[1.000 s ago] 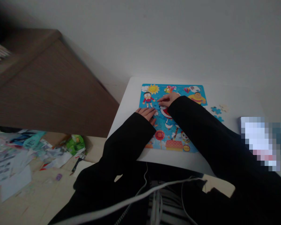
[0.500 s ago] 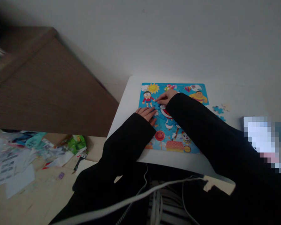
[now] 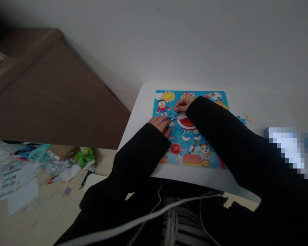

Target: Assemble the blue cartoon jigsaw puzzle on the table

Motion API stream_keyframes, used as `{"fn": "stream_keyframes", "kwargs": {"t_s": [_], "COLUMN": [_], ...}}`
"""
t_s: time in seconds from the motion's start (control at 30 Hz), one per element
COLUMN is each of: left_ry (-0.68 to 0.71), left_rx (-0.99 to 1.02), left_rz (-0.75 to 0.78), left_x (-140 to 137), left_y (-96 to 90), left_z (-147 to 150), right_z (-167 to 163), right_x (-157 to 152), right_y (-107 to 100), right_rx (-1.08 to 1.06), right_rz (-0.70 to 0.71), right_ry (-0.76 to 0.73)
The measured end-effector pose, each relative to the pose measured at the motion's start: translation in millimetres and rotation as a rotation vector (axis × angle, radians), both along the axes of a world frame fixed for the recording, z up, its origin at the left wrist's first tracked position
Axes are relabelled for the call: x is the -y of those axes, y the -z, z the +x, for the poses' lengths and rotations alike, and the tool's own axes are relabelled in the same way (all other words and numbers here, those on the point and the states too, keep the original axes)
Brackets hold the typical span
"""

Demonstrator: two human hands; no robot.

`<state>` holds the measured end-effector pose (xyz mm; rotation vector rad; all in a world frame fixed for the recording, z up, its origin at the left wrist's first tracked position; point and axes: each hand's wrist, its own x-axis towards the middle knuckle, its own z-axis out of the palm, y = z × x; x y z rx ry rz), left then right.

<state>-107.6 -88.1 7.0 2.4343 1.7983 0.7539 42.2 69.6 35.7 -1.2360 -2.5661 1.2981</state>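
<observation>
A jigsaw puzzle point(image 3: 184, 134) with cartoon figures on a blue ground lies on a white table. My left hand point(image 3: 161, 123) rests on its left side, fingers bent a little and apart, holding nothing that shows. Above the upper middle, my right hand point(image 3: 184, 103) is closed in a pinch, its fingertips down at the picture. Whatever is between those fingertips is too small to make out. The right sleeve hides part of the puzzle's right side. Loose puzzle pieces point(image 3: 242, 119) lie on the table beyond that sleeve, partly covered by it.
The white table point(image 3: 133, 124) stands against a grey wall. A phone-like object point(image 3: 284, 145), blurred out, is at the right. To the left is a brown wooden cabinet point(image 3: 59, 92), with papers and plastic bags point(image 3: 84, 157) on the floor. A pale cable point(image 3: 143, 217) crosses my lap.
My right hand has shifted slightly right and up over the puzzle, still pinching. Its sleeve now covers more of the loose pieces. The left hand stays in place.
</observation>
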Motion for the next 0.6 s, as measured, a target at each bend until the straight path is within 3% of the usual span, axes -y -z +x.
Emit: {"fn": "stream_keyframes", "kwargs": {"t_s": [0.3, 0.47, 0.6], "left_ry": [0.018, 0.003, -0.023], "left_rx": [-0.027, -0.052, -0.078], "left_rz": [0.005, 0.004, -0.085], "left_x": [1, 2, 3], "left_y": [3.9, 0.6, -4.7], "left_z": [1, 3, 6], "right_z": [-8, -10, -6], "right_x": [20, 25, 23], "right_y": [-14, -15, -9], "right_rx": [0.135, 0.147, 0.11], "right_rz": [0.281, 0.338, 0.345], "right_ry": [-0.038, -0.073, -0.079]}}
